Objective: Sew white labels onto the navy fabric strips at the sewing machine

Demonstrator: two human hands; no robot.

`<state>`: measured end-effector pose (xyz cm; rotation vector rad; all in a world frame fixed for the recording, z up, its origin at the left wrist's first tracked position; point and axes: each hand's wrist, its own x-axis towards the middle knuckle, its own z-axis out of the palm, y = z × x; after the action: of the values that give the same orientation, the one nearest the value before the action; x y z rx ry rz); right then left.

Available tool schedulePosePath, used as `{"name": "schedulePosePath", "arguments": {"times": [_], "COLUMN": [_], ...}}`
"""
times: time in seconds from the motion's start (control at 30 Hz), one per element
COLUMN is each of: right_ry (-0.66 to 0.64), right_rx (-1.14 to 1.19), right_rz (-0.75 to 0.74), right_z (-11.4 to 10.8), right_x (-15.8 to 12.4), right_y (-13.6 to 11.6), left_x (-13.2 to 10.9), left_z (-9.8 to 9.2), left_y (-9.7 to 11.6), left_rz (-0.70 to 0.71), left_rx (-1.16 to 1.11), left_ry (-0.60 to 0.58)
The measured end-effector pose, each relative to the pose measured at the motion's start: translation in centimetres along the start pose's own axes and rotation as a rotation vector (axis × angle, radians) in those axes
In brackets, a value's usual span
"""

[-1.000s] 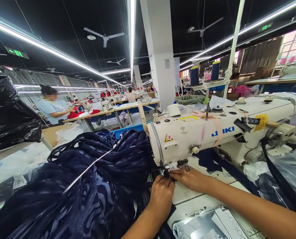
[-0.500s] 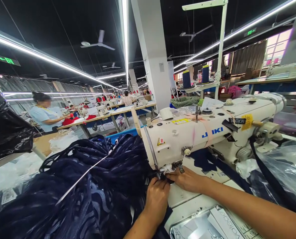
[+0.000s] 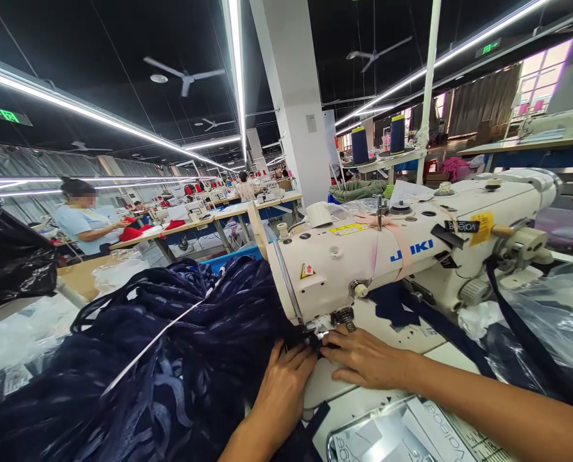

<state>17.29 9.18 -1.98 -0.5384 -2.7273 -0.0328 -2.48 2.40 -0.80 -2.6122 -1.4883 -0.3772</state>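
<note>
The white sewing machine (image 3: 334, 256) stands in front of me, its needle area low at its left end. My left hand (image 3: 286, 378) is palm down just left of the presser foot, fingers bent together on the navy fabric (image 3: 228, 321); its fingertips partly vanish in the dark cloth. My right hand (image 3: 363, 356) lies to the right of the foot on the machine bed, fingers stretched towards the needle area and thumb apart. The small piece under the foot is dark and mostly hidden by my fingers. A white cord (image 3: 156, 340) crosses the navy heap.
A metal tray (image 3: 334, 443) with printed labels sits by the bed's front edge. Navy strips (image 3: 454, 340) and clear plastic (image 3: 555, 314) lie to the right. Two thread cones (image 3: 360, 146) stand behind. A black bag (image 3: 17, 250) hangs left; a co-worker (image 3: 86, 221) handles red cloth.
My left hand has shifted slightly left and flattened over the fabric. My right hand's fingers have come out from beneath the machine head, thumb now spread. The view has tilted slightly.
</note>
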Motion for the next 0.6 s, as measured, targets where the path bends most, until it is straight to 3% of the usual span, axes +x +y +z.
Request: {"name": "schedulePosePath", "arguments": {"times": [0.17, 0.6], "right_ry": [-0.004, 0.000], "right_rx": [-0.028, -0.053], "right_rz": [-0.003, 0.013], "right_z": [0.27, 0.65], "right_x": [0.20, 0.40], "right_y": [0.08, 0.04], "left_x": [0.24, 0.29], "left_z": [-0.11, 0.17], "left_y": [0.24, -0.21], "left_rz": [-0.008, 0.006], "left_rx": [0.055, 0.127], "left_ry": [-0.083, -0.086]}}
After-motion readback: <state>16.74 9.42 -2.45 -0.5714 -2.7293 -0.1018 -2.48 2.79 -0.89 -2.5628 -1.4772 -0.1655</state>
